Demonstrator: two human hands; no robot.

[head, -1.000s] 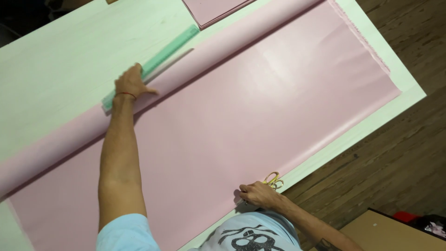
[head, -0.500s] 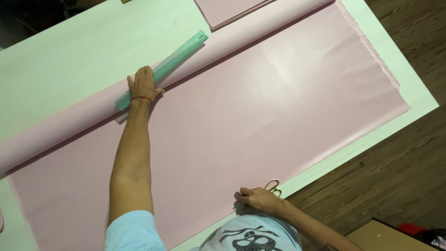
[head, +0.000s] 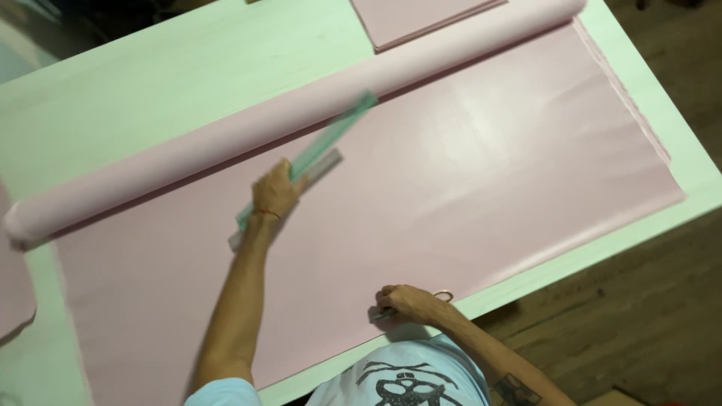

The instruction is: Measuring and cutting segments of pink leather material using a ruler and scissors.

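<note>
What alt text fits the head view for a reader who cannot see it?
The left hand holds a long green ruler on a pink sheet unrolled from a pink roll across a pale green table. The right hand rests near the sheet's front edge, holding scissors.

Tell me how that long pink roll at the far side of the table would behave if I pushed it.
The pink paper roll is a long round tube lying on the pale green table, so a sideways push would likely make it roll. The unrolled pink sheet seems joined to it, so rolling may wind or release paper. It probably sags if lifted by one end.
</note>
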